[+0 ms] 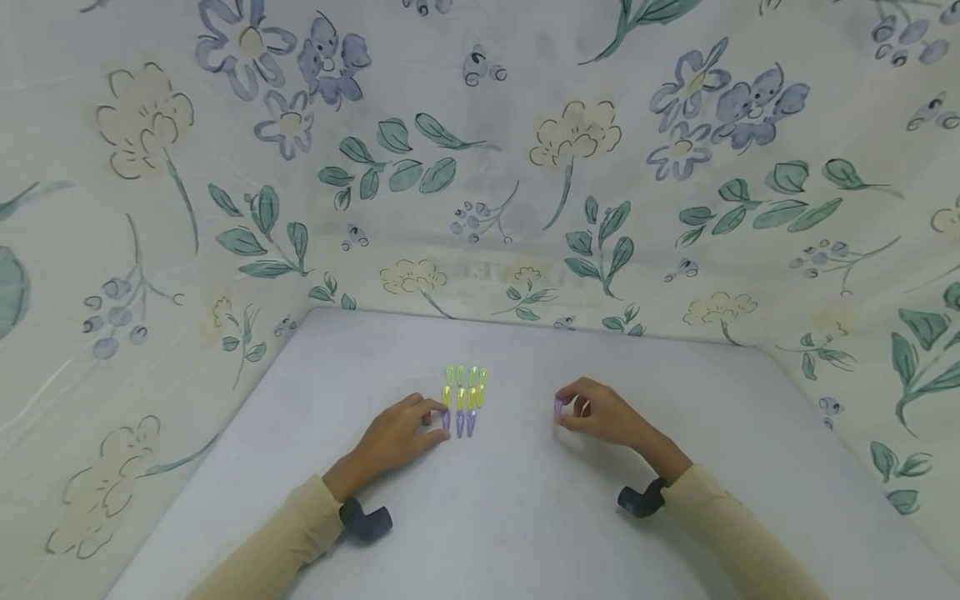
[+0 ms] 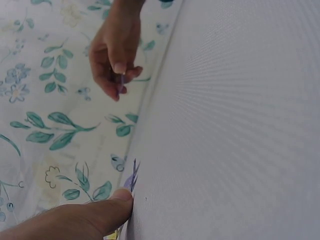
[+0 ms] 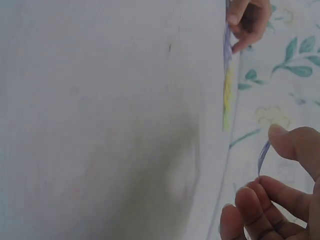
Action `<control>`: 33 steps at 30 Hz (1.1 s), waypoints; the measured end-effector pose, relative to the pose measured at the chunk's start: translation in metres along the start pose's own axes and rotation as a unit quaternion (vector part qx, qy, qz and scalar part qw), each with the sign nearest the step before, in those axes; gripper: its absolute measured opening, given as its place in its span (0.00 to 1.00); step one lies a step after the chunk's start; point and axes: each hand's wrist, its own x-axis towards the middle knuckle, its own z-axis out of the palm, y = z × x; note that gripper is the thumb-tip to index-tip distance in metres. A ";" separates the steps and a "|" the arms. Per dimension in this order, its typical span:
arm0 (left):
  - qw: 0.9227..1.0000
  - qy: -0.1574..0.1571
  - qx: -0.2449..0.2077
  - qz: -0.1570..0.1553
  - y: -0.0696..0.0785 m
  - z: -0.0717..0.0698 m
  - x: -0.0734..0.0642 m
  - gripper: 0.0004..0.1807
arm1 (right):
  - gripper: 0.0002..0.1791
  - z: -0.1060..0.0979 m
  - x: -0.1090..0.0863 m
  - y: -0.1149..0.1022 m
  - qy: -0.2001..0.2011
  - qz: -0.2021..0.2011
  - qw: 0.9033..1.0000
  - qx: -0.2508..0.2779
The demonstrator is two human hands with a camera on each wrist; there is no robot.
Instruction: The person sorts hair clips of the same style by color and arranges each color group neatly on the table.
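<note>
Snap hair clips lie in rows on the table: green clips (image 1: 461, 376) at the back, yellow clips (image 1: 461, 398) in the middle, purple clips (image 1: 460, 423) at the front. My left hand (image 1: 401, 432) rests at the left end of the purple row, thumb and forefinger pinching the outermost purple clip (image 1: 446, 419) by its ends. To the right of the rows, my right hand (image 1: 603, 412) pinches another purple hair clip (image 3: 263, 156) between thumb and forefinger. In the right wrist view this clip is held up, apart from the tabletop.
The white table (image 1: 480, 517) runs back to a hanging sheet (image 1: 480, 192) with a flower and leaf print, which also encloses both sides. A dark wrist camera (image 1: 366, 522) sits on the left wrist, and another wrist camera (image 1: 642, 498) on the right.
</note>
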 end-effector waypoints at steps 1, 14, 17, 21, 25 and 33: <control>1.000 -0.001 0.000 -0.001 0.001 -0.001 0.000 0.23 | 0.19 0.002 0.001 -0.003 -0.001 -0.003 1.000 0.001; 1.000 -0.010 -0.002 -0.009 0.002 -0.001 0.000 0.23 | 0.18 0.034 0.020 -0.030 -0.009 -0.031 0.999 0.019; 1.000 -0.006 -0.001 -0.007 0.001 0.000 0.000 0.23 | 0.19 0.042 0.026 -0.035 -0.007 -0.034 0.999 0.024; 1.000 0.000 0.003 -0.005 -0.001 0.002 0.001 0.22 | 0.19 0.051 0.033 -0.040 -0.012 -0.042 0.999 0.030; 1.000 -0.003 0.002 -0.005 -0.001 0.002 0.001 0.23 | 0.18 0.058 0.039 -0.043 -0.018 -0.050 0.998 0.032; 1.000 -0.011 -0.002 -0.008 -0.001 0.000 0.000 0.23 | 0.19 0.068 0.046 -0.045 -0.021 -0.049 0.998 0.035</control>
